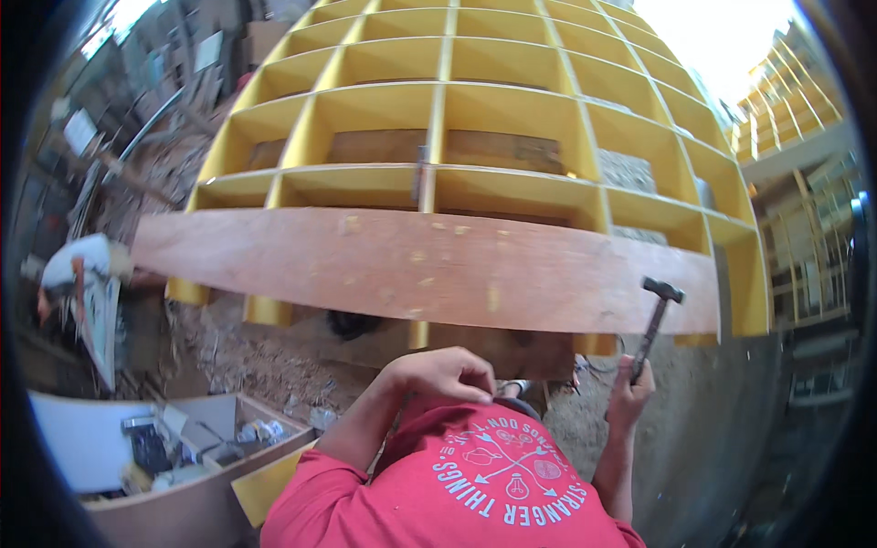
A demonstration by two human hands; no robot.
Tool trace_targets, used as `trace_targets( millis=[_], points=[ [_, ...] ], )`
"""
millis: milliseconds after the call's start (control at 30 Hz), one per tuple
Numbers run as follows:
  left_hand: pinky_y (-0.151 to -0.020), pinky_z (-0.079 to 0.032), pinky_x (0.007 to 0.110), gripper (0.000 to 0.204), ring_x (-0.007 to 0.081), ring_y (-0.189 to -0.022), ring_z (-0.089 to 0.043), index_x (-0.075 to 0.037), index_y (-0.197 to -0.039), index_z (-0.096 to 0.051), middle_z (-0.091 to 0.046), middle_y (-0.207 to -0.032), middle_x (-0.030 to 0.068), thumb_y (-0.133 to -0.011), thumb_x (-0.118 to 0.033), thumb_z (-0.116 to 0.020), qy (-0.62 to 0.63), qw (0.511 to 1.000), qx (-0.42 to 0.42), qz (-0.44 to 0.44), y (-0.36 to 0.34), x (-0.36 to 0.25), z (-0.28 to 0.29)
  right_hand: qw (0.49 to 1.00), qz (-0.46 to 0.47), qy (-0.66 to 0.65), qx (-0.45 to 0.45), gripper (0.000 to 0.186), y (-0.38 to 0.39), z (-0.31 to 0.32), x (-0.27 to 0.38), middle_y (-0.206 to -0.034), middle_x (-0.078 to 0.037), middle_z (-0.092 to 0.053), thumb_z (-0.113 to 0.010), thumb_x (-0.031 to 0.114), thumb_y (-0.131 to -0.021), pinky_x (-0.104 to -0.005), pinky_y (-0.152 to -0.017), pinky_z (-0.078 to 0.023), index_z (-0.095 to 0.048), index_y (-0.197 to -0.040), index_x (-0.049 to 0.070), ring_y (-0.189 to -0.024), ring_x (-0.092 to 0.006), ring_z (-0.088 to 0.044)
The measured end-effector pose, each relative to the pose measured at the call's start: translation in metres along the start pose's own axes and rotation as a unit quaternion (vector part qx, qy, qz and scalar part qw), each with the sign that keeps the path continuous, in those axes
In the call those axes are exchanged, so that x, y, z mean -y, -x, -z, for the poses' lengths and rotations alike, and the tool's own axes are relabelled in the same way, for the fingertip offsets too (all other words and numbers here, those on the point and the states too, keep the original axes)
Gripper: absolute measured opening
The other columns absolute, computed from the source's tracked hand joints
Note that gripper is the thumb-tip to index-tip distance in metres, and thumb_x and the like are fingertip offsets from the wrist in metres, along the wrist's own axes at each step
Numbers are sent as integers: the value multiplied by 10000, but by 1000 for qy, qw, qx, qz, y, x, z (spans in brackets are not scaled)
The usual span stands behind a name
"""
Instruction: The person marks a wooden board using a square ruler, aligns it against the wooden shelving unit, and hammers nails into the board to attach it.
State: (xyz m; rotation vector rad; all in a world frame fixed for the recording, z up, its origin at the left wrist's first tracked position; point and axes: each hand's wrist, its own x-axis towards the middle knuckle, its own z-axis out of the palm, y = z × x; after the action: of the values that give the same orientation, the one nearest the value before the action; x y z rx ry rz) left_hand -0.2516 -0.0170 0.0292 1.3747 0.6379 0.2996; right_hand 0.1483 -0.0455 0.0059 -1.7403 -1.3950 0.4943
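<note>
My right hand (630,391) is closed round the handle of a hammer (655,324), held upright with its dark head uppermost. In the picture that head overlaps the right end of a long reddish plywood board (402,260). The board lies crosswise on the near part of a yellow wooden grid frame (512,187) and bears pale yellow patches. Close in front of my red shirt, my left hand (448,373) has its fingers curled inward; whatever they hold, if anything, is hidden.
At the lower left stands an open wooden box (265,447) of tools and odds and ends. A white-topped bundle (82,258) sits beyond it. Debris covers the ground (228,356) on the left. More yellow frames (795,87) stand at the far right.
</note>
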Motion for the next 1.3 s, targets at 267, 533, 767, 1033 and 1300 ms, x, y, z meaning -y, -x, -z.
trace_targets(
  millis=[267, 533, 767, 1033, 1300],
  points=[
    [-923, -586, 451, 254, 353, -1065, -764, -24, -1237, -732, -783, -1132, 225, -1016, -145, -691, -119, 770, -614, 124, 146, 178, 40, 992, -65, 35, -106, 464, -49, -29, 1, -654, 20, -502, -702, 412, -1097, -348, -541, -374, -608, -818, 53, -593, -113, -477],
    [-1012, -579, 525, 393, 471, -1222, -682, -47, -1329, -681, -721, -1278, 254, -939, -83, -696, -214, 708, -656, 149, 149, 238, 108, 988, -64, -79, -118, 532, -112, -53, -40, -711, -9, -611, -760, 513, -1039, -325, -582, -421, -688, -780, 54, -635, -110, -539],
    [-1140, -469, 656, 810, 554, -1386, -536, -123, -1555, -530, -473, -1576, 308, -813, -253, -828, -251, 670, -610, 341, 152, 201, 95, 966, -152, -163, -130, 470, -118, -46, -71, -722, 3, -599, -794, 488, -1020, -283, -562, -443, -715, -873, 48, -619, -88, -535],
    [-1099, -533, 566, 639, 463, -1354, -588, -132, -1445, -638, -565, -1505, 220, -817, -107, -752, -379, 690, -577, 219, 147, 280, 117, 962, -157, -193, -114, 417, -125, -60, -62, -700, 16, -556, -793, 457, -1027, -252, -483, -409, -718, -969, 51, -550, -76, -501],
    [-928, -612, 565, 541, 462, -1092, -727, -113, -1414, -636, -727, -1232, 240, -876, -59, -634, -311, 719, -549, 292, 151, 235, 95, 976, -110, -149, -112, 518, -110, -57, -43, -590, 20, -507, -742, 471, -1060, -291, -447, -390, -535, -729, 131, -477, -102, -497]
  ],
)
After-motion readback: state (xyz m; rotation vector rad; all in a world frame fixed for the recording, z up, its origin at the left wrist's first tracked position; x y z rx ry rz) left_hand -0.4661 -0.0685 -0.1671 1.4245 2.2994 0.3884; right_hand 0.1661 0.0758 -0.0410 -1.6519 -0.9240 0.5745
